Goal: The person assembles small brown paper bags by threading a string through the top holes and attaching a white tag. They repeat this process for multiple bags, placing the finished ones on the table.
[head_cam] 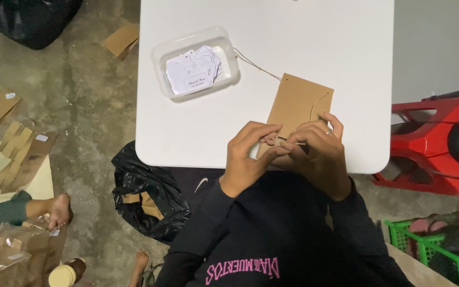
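On the white table, a clear tub of tags sits near both hands' fingers pinching twine at a brown bag.

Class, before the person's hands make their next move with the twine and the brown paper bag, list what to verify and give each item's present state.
1. Brown paper bag lies flat on the white table: ok.
2. Both hands grip the twine: left hand, right hand: ok.
3. Twine trails free, unsnagged: ok.
4. Clear tub of white tags within reach: ok.
5. Knot tied: cannot tell, fingers hide it.
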